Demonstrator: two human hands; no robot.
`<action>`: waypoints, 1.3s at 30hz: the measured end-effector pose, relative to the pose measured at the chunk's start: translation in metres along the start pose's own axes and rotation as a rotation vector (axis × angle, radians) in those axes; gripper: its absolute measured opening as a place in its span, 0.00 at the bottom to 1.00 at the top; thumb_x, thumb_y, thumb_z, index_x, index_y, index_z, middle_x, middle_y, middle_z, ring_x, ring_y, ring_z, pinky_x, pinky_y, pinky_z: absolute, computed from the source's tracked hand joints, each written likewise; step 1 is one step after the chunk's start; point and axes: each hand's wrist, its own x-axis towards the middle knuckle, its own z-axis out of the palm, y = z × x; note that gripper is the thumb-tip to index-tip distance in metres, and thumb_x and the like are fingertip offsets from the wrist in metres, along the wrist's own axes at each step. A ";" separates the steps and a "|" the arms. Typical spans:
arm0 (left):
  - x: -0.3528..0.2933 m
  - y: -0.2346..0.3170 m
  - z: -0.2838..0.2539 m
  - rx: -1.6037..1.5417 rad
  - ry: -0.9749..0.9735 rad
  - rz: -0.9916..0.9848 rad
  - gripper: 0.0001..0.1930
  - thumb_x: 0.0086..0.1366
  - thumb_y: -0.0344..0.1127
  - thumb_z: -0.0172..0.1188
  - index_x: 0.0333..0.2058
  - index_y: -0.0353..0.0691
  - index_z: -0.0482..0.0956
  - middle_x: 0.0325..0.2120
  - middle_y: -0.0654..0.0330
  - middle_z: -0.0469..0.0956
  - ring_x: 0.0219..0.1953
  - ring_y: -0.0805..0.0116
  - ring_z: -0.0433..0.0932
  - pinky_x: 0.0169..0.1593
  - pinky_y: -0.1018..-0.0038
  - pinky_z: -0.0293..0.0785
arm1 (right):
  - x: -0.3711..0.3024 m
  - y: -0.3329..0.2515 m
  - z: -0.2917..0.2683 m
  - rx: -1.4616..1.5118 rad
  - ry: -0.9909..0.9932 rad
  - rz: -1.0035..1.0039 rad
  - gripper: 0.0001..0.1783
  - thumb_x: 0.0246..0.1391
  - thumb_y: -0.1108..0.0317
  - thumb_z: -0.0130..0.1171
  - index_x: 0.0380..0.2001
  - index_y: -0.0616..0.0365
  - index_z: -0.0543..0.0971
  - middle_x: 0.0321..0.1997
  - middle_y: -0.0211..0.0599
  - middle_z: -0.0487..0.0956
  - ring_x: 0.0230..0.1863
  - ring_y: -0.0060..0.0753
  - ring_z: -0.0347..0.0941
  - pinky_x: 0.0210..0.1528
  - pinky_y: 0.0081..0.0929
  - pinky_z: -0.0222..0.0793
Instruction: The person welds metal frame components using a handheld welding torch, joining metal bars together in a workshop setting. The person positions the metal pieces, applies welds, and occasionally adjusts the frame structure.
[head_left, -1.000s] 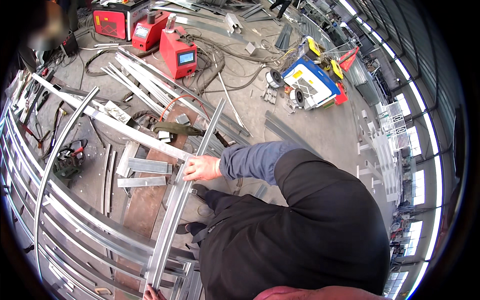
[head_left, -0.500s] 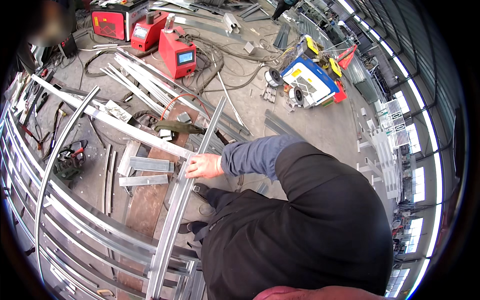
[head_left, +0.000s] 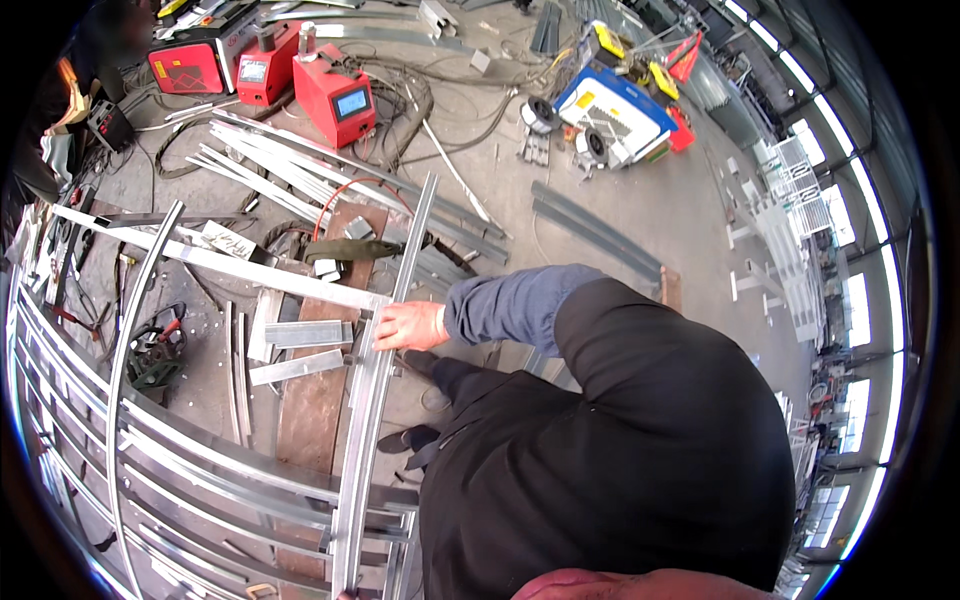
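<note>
My right hand (head_left: 411, 326) rests over a long silvery metal rail (head_left: 364, 440), fingers curled across its top. The rail runs from the upper middle to the lower edge. Right beside the hand, the end of a pale square tube (head_left: 255, 272) meets the rail; the tube stretches away to the far left. Lower down, the rail lies across a frame of parallel metal bars (head_left: 215, 455). A tiny skin-coloured sliver at the rail's lower end may be my left hand (head_left: 346, 596); its fingers are hidden.
Short metal offcuts (head_left: 308, 333) lie on a brown plank (head_left: 308, 420) left of the rail. A curved tube (head_left: 118, 350) crosses the frame. Red machines (head_left: 335, 98), loose cables and long strips (head_left: 265, 160) cover the floor beyond. A blue-and-white machine (head_left: 618, 112) stands far right.
The whole view has shifted slightly, with the rail and frame now a little further right. My right hand stays on the rail near the tube's end.
</note>
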 end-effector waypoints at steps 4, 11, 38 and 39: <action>-0.018 0.082 -0.031 0.307 -0.028 -0.040 0.19 0.69 0.48 0.70 0.53 0.46 0.82 0.52 0.45 0.79 0.58 0.41 0.78 0.62 0.42 0.72 | -0.005 0.007 0.009 0.047 0.083 0.013 0.28 0.54 0.65 0.68 0.60 0.48 0.82 0.55 0.37 0.80 0.58 0.50 0.74 0.64 0.50 0.72; 0.008 0.078 -0.014 1.313 -0.196 0.302 0.31 0.74 0.50 0.57 0.67 0.36 0.78 0.70 0.45 0.74 0.72 0.44 0.70 0.75 0.52 0.67 | -0.022 0.007 0.017 0.040 0.246 0.084 0.27 0.52 0.62 0.66 0.59 0.46 0.82 0.63 0.41 0.79 0.69 0.51 0.72 0.78 0.52 0.62; 0.020 0.834 0.561 0.061 -1.243 1.046 0.23 0.69 0.45 0.71 0.61 0.54 0.84 0.67 0.66 0.76 0.77 0.60 0.65 0.79 0.41 0.50 | -0.459 0.559 0.480 0.568 0.077 1.570 0.14 0.63 0.62 0.61 0.47 0.52 0.89 0.50 0.51 0.88 0.55 0.57 0.83 0.60 0.52 0.78; 0.023 0.835 0.565 0.073 -1.254 1.031 0.23 0.69 0.46 0.71 0.62 0.55 0.84 0.67 0.66 0.76 0.77 0.60 0.65 0.79 0.41 0.50 | -0.452 0.564 0.495 0.614 0.082 1.543 0.14 0.62 0.62 0.62 0.47 0.52 0.89 0.50 0.51 0.88 0.55 0.57 0.83 0.60 0.52 0.78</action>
